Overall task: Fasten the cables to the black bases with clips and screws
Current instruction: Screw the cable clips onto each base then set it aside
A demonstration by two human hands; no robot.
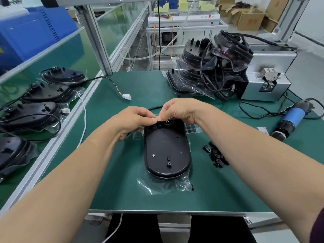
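Pinching cable (154, 108) end with curled fingers of left hand (135, 120) and right hand (181, 111) at far edge of black base (166, 151), probably seating it for clipping; keeping clips (216, 155) within reach.

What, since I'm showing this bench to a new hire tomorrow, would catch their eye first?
The left hand and right hand meet mid-table, pinching a cable at the far end of an oval black base. Next come the loose pile of black clips right of that base, and the leaning stack of bagged bases at the back right.
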